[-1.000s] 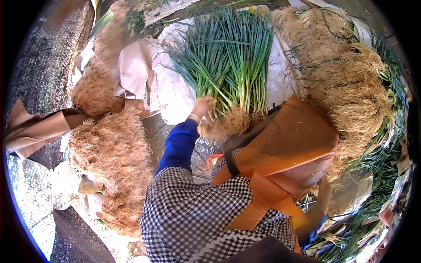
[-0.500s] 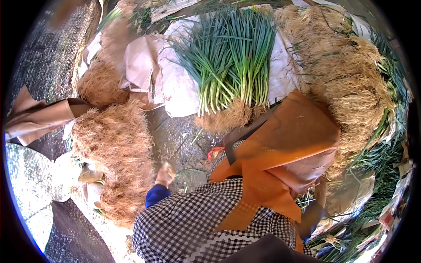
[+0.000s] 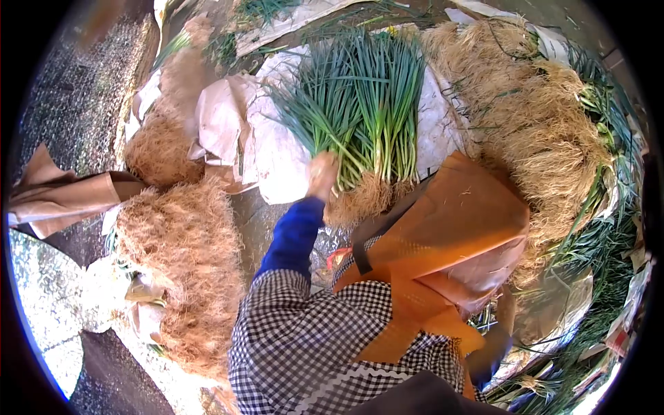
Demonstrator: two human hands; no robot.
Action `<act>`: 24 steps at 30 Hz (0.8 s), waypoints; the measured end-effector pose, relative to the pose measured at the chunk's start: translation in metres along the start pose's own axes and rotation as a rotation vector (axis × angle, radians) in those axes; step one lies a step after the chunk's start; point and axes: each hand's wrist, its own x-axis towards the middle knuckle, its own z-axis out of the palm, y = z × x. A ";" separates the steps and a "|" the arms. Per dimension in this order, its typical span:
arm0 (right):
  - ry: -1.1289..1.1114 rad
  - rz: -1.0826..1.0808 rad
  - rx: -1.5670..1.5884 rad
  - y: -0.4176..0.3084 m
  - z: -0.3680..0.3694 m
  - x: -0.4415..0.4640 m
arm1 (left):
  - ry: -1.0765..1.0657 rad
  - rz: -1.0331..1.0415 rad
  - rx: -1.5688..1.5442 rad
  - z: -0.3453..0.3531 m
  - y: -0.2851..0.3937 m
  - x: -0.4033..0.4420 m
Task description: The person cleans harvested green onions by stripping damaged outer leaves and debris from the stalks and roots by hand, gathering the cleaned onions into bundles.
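My left hand (image 3: 323, 174), in a blue sleeve with a checked upper part, touches the left side of a pile of green onions (image 3: 380, 124) near the lower stalks. Its fingers are smeared by motion, so its grip cannot be made out. The onions lie on a pale sheet (image 3: 277, 149), leaves away from me and tan roots (image 3: 363, 197) towards me. My right hand does not show; only a blurred bit of dark and blue sleeve appears at the lower right. An orange-brown apron or cover (image 3: 456, 221) spreads over my front, right of the onion roots.
Long rows of root-on onions lie at the left (image 3: 180, 270) and right (image 3: 539, 131), roots facing inward. Green leaves (image 3: 602, 270) line the far right. A folded brown cloth (image 3: 76, 197) juts in at the left. Wet ground (image 3: 256, 225) shows between the left row and me.
My left hand moved from the onion pile back towards my body, beside the left row, then forward again to the pile's left side. The camera view shifted slightly.
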 end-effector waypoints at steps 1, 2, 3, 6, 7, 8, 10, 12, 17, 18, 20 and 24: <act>0.012 0.015 -0.098 0.006 0.000 -0.003 | -0.048 0.059 0.120 0.010 0.003 0.031; 0.019 0.024 -0.100 0.013 0.000 -0.008 | 0.038 0.202 0.125 0.030 -0.011 0.056; 0.002 0.066 -0.178 0.019 0.003 -0.011 | 0.005 0.255 0.221 0.041 -0.016 0.072; -0.046 0.132 -0.350 0.037 0.007 -0.022 | -0.114 0.359 0.516 0.084 -0.037 0.105; -0.082 0.148 -0.273 0.040 0.008 -0.025 | -0.108 0.361 0.515 0.091 -0.042 0.105; -0.115 0.162 -0.195 0.032 0.006 -0.027 | -0.111 0.383 0.536 0.083 -0.038 0.103; -0.121 0.211 -0.166 0.007 0.002 -0.030 | -0.201 0.450 0.538 0.061 -0.032 0.099; -0.110 0.123 -0.249 0.035 0.005 -0.025 | -0.183 0.433 0.383 0.051 -0.044 0.098; -0.096 0.140 -0.018 0.036 0.009 -0.003 | -0.095 -0.209 -0.716 -0.059 -0.032 0.039; -0.075 0.138 0.073 0.048 0.015 0.003 | -0.058 -0.231 -0.925 -0.076 -0.037 0.024; -0.098 0.175 0.060 0.043 0.013 0.009 | -0.066 0.001 -0.493 -0.089 -0.089 -0.015; -0.133 0.203 0.079 0.038 0.013 0.016 | -0.371 -0.475 -0.801 -0.077 -0.169 -0.140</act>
